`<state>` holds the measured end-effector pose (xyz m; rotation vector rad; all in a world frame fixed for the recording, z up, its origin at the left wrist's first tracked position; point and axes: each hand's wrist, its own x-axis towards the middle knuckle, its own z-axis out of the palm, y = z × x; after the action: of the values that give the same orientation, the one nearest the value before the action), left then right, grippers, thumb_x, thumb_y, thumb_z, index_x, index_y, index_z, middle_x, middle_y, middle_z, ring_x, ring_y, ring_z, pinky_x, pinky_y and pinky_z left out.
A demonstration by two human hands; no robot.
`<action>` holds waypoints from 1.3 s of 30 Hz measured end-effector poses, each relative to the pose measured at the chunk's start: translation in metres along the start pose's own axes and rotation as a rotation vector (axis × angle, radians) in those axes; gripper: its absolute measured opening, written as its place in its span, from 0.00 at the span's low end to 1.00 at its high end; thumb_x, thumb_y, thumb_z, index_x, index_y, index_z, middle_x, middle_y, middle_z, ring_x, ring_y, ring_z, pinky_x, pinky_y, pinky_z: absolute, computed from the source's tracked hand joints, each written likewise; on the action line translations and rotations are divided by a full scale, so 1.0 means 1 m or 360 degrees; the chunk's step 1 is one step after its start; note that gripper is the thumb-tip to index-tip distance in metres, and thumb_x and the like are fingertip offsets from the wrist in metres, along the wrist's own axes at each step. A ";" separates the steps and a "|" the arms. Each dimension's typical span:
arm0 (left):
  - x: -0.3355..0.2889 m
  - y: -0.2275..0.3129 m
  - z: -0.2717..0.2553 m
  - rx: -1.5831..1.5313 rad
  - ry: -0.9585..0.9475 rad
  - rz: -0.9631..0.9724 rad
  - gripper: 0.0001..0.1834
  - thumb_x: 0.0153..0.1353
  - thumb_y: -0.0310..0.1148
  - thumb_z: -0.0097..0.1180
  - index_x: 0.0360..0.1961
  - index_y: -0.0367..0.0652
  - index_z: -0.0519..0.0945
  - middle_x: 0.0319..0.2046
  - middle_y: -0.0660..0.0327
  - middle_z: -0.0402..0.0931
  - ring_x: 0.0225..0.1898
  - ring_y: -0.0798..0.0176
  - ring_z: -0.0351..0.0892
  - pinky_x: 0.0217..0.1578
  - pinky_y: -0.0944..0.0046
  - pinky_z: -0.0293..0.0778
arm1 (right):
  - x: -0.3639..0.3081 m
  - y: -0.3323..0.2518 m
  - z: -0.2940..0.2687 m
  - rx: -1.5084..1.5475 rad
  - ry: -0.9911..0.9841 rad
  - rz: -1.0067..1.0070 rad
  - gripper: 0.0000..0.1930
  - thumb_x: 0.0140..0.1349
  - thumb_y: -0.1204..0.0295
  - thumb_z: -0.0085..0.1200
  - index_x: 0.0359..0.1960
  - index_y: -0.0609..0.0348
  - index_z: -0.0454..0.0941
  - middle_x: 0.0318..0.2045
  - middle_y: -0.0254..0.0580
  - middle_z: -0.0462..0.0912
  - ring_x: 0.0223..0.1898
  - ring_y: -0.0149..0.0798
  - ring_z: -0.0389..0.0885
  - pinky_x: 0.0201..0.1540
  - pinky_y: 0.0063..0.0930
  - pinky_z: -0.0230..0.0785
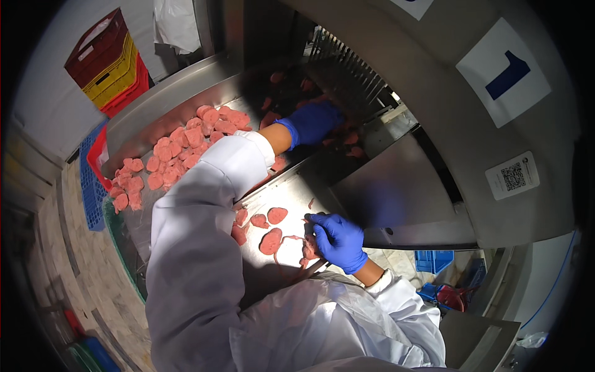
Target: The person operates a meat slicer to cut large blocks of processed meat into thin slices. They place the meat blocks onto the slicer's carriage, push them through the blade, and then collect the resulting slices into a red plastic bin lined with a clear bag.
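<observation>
My left hand (pixel 313 124), in a blue glove, reaches across the steel tray into the shadow beside the machine's slatted opening. Pieces of pink meat lie around it, and its fingers are lost in the dark. Nearer my body, my blue-gloved right hand (pixel 341 242) is closed above the lit steel surface, thumb and fingers drawn together. A small dark bit shows at its fingertips, too little to name. Just left of it lie a stringy meat scrap (pixel 310 248), a round meat slice (pixel 270 241) and another slice (pixel 277 215).
A large heap of pink meat pieces (pixel 180 149) covers the tray's left part. Stacked red and yellow crates (pixel 111 65) stand at the far left. The steel machine housing (pixel 409 192) rises on the right. Blue crates (pixel 434 261) sit on the floor at lower right.
</observation>
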<state>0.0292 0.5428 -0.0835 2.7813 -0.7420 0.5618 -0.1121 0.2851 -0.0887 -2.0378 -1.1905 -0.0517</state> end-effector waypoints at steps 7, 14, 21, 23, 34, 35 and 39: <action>-0.030 0.012 -0.032 -0.0361 -0.0055 -0.0016 0.19 0.50 0.34 0.59 0.47 0.50 0.79 0.41 0.52 0.77 0.52 0.45 0.72 0.49 0.54 0.71 | 0.001 0.000 -0.001 -0.0006 0.0015 0.0014 0.10 0.56 0.73 0.56 0.40 0.52 0.83 0.29 0.38 0.82 0.25 0.40 0.80 0.28 0.28 0.72; -0.023 0.003 -0.033 -0.0207 -0.0002 0.0092 0.15 0.54 0.37 0.56 0.42 0.46 0.81 0.37 0.47 0.79 0.40 0.47 0.80 0.41 0.53 0.75 | 0.002 -0.005 0.000 0.0026 -0.0024 0.0071 0.10 0.56 0.73 0.56 0.40 0.53 0.83 0.28 0.40 0.82 0.25 0.40 0.81 0.28 0.28 0.73; 0.009 0.018 0.018 -0.0746 -0.0102 -0.0628 0.14 0.57 0.36 0.52 0.42 0.41 0.79 0.37 0.52 0.80 0.39 0.50 0.79 0.40 0.53 0.74 | 0.000 -0.002 0.001 0.0067 0.0009 0.0087 0.11 0.56 0.74 0.56 0.41 0.53 0.83 0.28 0.40 0.82 0.24 0.40 0.80 0.28 0.28 0.73; -0.005 0.022 0.003 -0.1763 -0.0077 -0.0984 0.14 0.62 0.38 0.50 0.43 0.41 0.79 0.35 0.51 0.79 0.40 0.55 0.78 0.39 0.56 0.73 | -0.002 0.000 0.000 0.0052 0.0011 0.0076 0.11 0.56 0.74 0.56 0.41 0.53 0.83 0.27 0.40 0.82 0.24 0.40 0.80 0.28 0.28 0.73; 0.000 0.003 0.024 -0.1529 -0.0143 -0.0481 0.16 0.66 0.37 0.47 0.49 0.40 0.77 0.47 0.55 0.77 0.47 0.60 0.77 0.50 0.61 0.70 | 0.000 0.000 0.003 0.0016 0.0001 0.0023 0.11 0.57 0.74 0.55 0.41 0.51 0.83 0.28 0.40 0.81 0.24 0.40 0.80 0.28 0.29 0.72; 0.002 0.004 0.029 -0.1536 -0.0209 -0.0608 0.16 0.67 0.36 0.47 0.50 0.39 0.76 0.49 0.58 0.76 0.48 0.64 0.76 0.52 0.63 0.69 | 0.000 0.000 0.002 0.0023 0.0004 0.0034 0.11 0.57 0.74 0.55 0.42 0.51 0.83 0.28 0.40 0.81 0.24 0.40 0.80 0.28 0.29 0.72; 0.007 0.020 0.016 -0.1937 -0.0243 -0.0710 0.13 0.66 0.34 0.47 0.45 0.39 0.78 0.45 0.57 0.78 0.48 0.64 0.76 0.50 0.62 0.71 | 0.000 -0.001 0.001 0.0076 0.0020 0.0058 0.12 0.56 0.76 0.54 0.42 0.53 0.83 0.27 0.40 0.81 0.24 0.40 0.80 0.28 0.28 0.72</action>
<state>0.0293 0.5182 -0.0933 1.7258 -0.2726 -0.1819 -0.1126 0.2861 -0.0887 -2.0138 -1.1364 -0.0182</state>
